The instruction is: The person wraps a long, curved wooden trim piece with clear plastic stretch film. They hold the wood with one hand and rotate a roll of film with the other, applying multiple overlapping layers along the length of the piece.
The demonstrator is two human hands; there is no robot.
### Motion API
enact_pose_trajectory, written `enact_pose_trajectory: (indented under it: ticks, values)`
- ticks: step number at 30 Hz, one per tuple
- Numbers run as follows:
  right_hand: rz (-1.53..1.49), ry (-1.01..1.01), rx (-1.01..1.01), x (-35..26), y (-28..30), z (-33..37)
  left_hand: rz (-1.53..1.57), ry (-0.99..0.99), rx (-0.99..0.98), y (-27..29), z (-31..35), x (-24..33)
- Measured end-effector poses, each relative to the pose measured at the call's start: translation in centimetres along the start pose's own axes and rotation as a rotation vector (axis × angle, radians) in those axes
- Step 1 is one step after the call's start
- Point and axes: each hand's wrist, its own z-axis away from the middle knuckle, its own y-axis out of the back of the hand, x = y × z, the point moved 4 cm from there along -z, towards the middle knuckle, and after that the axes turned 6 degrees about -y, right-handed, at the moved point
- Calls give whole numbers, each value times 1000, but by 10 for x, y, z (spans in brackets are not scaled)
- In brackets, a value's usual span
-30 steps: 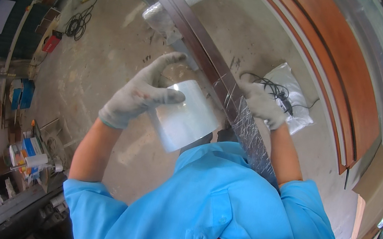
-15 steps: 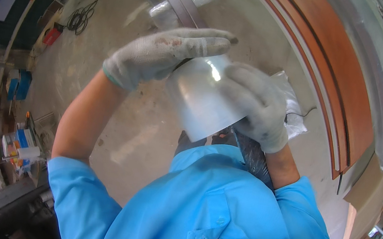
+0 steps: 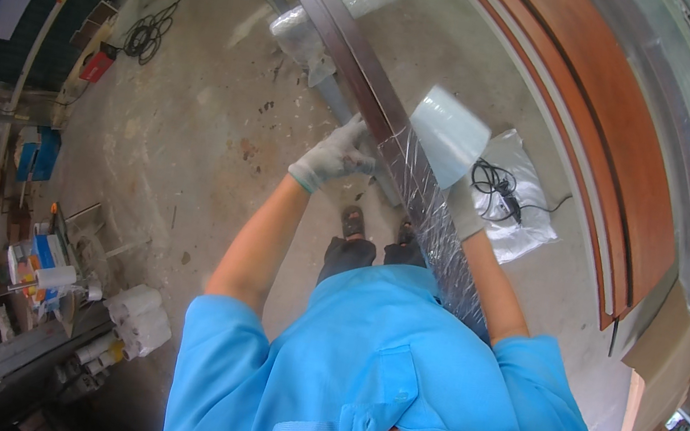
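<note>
Right grip (image 3: 462, 210): partly hidden by film roll (image 3: 449, 137) | brown beam (image 3: 349, 49): upper end cut off

Left of the profile (image 3: 373, 94), the left hand (image 3: 332, 156) is placed; right of it, the film roll (image 3: 450, 133), the right hand (image 3: 461, 209) and, farther out, the panels (image 3: 599, 120) are found

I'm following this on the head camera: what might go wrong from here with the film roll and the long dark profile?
1. The film roll might slip: it is at the right hand, whose fingers are mostly hidden, so its hold is unclear.
2. The film on the lower stretch of the long dark profile looks creased, so it might sit unevenly.
3. If dropped, the roll could land on the coiled black cable nearby.
</note>
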Motion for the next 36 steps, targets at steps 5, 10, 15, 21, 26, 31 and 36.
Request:
enact_pose_trajectory:
  ticks: [5,10,15,21,26,31,36]
  values:
    - [293,-292,-138,32,-7,28,-310,-166,-110,14,4,50]
    - [658,-339,-234,30,-4,19,-473,8,-167,37,40,100]
    - [768,-162,-174,-76,-51,7,49,343,-95,68,67,140]
    - [808,429,-470,-177,-175,53,446,285,133,79,46,202]
    - [1360,867,-325,-168,-209,59,594,201,117,80,30,213]
    - [1190,781,-66,-150,-174,42,577,-284,197,108,36,166]
    - [454,364,123,-123,-107,8,678,238,108,7,46,59]
